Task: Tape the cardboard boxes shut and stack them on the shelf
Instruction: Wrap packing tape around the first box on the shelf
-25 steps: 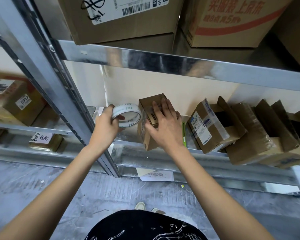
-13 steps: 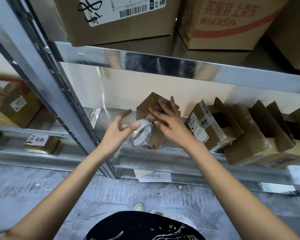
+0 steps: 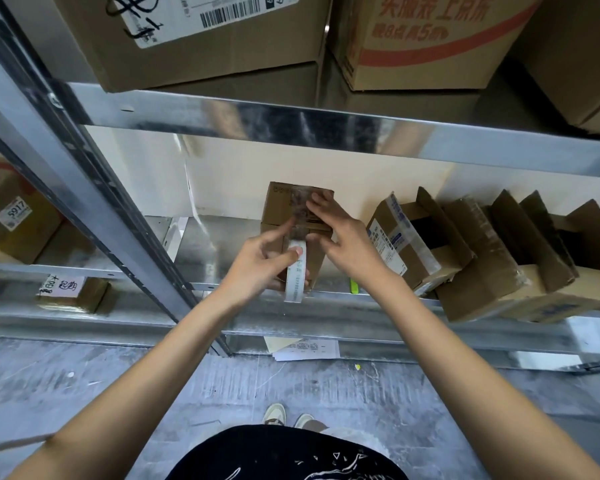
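Standing near the front edge of the metal shelf (image 3: 326, 317), the small box (image 3: 293, 216) gets tape from us. Our left hand (image 3: 257, 265) grips the tape roll (image 3: 296, 273); our right hand (image 3: 343, 240) presses flat fingers on the box top. Open boxes (image 3: 492, 265) sit just beside, right. Gray floor (image 3: 84, 382) lies below.

A grey concrete floor (image 3: 84, 393) with pale scuffs fills the lower view, and a few sheets of white paper (image 3: 305, 348) lie on it, partly under the metal rack. A small yellow-green marker (image 3: 354, 285) lies near the rack's front edge. At the bottom edge are a black garment with white line drawings (image 3: 288, 455) and the toes of two light-coloured shoes (image 3: 288, 414).
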Tool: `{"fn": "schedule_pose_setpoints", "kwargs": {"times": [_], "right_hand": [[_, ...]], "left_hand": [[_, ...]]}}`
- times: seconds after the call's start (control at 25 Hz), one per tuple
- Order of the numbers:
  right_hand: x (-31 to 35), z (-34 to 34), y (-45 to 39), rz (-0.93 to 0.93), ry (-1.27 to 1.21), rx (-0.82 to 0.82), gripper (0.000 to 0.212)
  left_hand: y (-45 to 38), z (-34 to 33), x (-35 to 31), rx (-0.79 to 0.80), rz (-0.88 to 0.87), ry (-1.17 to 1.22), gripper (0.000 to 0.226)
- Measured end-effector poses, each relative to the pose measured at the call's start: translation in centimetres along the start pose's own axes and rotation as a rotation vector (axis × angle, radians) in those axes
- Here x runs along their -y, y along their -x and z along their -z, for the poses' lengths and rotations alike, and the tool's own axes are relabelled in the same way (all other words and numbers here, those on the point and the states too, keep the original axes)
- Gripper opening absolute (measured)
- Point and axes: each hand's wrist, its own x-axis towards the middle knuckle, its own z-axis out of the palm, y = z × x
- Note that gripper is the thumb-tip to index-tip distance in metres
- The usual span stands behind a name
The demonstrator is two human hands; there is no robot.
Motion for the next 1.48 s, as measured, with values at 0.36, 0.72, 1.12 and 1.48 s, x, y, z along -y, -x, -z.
{"fn": "schedule_pose_setpoints", "kwargs": {"times": [0.36, 0.72, 1.12, 1.48], "right_hand": [[-5.7, -1.9, 3.8, -0.271, -0.092, -0.375, 0.044], [-13.2, -6.9, 1.7, -0.715, 0.369, -0.034, 0.042], [-2.8, 2.6, 9.4, -0.742, -1.119, -0.111, 0.018], [3.3, 4.0, 10.7, -0.660, -0.856, 0.057, 0.022]], "left_hand": [[0.1, -0.3, 1.1, 0.002, -0.047, 0.027, 0.061], [-0.4, -0.3, 1.7, 0.034, -0.031, 0.141, 0.064], [-1.4, 0.2, 3.2, 0.013, -0.007, 0.154, 0.063], [-2.0, 0.4, 4.2, 0.029, -0.030, 0.131, 0.063]]}}
